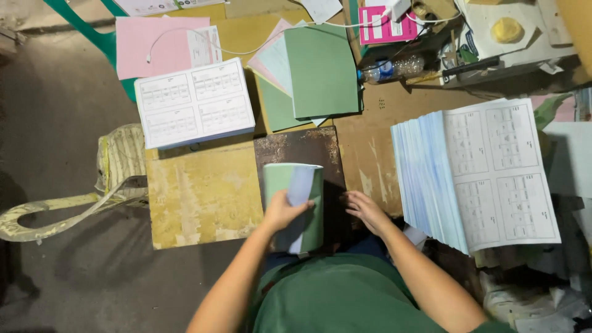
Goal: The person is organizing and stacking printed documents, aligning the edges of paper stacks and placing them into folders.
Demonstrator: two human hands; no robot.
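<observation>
— Gripping anything, that left hand [282, 211]?
— Yes, fingers closed around a curled green booklet [295, 203], near centre on the dark board [302, 148].
— And the right hand [365, 209]?
— Open, flat just right of it, beside the tall printed stack [481, 176].

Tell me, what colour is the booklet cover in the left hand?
Pale green booklet cover, left hand, head view.

green booklet [293, 206], pink paper [161, 44], rusty brown board [300, 148]
</observation>
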